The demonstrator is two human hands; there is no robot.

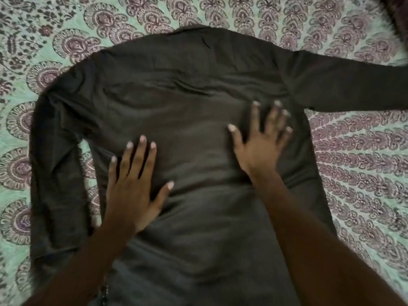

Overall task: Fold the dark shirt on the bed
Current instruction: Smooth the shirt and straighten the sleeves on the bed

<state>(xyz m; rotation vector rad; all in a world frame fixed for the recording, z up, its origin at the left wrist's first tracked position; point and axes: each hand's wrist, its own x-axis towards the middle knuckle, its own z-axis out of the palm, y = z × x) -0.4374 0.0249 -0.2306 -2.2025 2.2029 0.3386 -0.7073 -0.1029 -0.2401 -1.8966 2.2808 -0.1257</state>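
Your forearms reach up from the bottom of the frame, and both hands lie flat on the dark shirt. Your left hand is at lower centre-left with its fingers straight. Your right hand is right of centre with its fingers spread. Neither grips anything. The shirt lies spread across the middle of the bed on its green and purple patterned sheet, with the collar toward the top edge. One sleeve runs to the upper right, and the other sleeve runs down the left side.
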